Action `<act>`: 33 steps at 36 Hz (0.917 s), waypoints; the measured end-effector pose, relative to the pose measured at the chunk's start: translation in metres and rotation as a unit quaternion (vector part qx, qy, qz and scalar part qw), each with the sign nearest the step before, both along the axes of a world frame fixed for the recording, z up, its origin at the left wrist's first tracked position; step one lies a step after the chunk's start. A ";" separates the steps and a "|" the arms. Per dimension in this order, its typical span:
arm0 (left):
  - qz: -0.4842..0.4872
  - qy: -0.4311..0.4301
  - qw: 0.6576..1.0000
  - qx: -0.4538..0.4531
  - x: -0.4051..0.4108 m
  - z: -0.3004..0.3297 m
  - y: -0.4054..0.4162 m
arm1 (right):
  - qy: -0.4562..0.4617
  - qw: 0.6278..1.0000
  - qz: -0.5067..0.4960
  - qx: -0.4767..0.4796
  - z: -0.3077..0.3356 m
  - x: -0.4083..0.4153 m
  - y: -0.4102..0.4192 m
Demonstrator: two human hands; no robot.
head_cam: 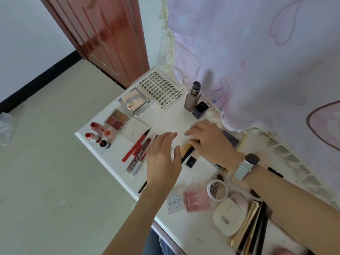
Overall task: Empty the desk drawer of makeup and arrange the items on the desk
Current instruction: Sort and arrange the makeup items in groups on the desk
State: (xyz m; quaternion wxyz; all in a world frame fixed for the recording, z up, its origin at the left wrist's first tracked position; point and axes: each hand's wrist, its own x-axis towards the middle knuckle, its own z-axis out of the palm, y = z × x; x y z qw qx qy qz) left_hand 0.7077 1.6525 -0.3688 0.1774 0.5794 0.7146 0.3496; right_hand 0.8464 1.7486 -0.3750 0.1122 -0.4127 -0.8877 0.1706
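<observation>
- The right hand point(209, 142) lies knuckles-up on the desk point(176, 118), fingers curled over a slim black stick point(187, 152) that pokes out below the palm; it looks like a hold, though the palm hides the contact itself.
- The left hand point(163, 159) hovers just beside it, fingers straight and spread, holding nothing.
- Under and beside the right hand lie a yellowish pad point(184, 149), a small black block point(190, 161) and a dark flat case point(231, 139); how they overlap is hidden.
- Progress, as I judge it: much makeup already lies sorted on the desk, so the emptying seems well along. The drawer is not in view, so what remains inside cannot be told.
- Far-left group looks arranged: four small red bottles point(92, 137), three pens point(137, 146) side by side.
- Behind them: one four-pan palette point(117, 118), one white square point(135, 127), one marbled compact point(133, 101), one open lash case point(160, 89).
- At the back: one tall bottle point(193, 96) with its black cap point(200, 109) standing just beside it.
- Near edge, less tidy: one round compact point(217, 189), one cream compact point(228, 218), one pink packet point(196, 200), one white sachet point(174, 203), a bunch of brushes point(248, 223) too overlapped to count.
- One thin black pencil point(142, 186) overhangs the desk's front edge and still wants placing.
</observation>
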 end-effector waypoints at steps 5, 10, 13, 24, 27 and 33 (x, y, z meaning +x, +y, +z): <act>0.017 0.045 0.999 -0.022 -0.012 -0.011 -0.039 | -0.184 0.968 0.168 -0.021 0.005 -0.009 0.007; 0.056 0.044 0.997 -0.023 -0.022 -0.013 -0.060 | -0.245 0.946 0.210 0.011 0.006 -0.018 0.013; 0.069 0.034 0.997 -0.016 -0.028 -0.016 -0.068 | -0.220 0.942 0.244 0.067 0.005 -0.022 0.013; 0.150 0.066 0.982 -0.092 -0.079 -0.031 -0.089 | 0.295 0.953 -0.059 0.031 0.058 -0.047 -0.034; 0.147 0.076 0.972 -0.166 -0.091 -0.036 -0.093 | 0.399 0.882 -0.220 -0.120 0.063 -0.053 -0.050; 0.126 0.068 0.961 -0.238 -0.104 -0.043 -0.097 | 0.324 0.799 -0.349 -0.368 0.036 -0.051 -0.071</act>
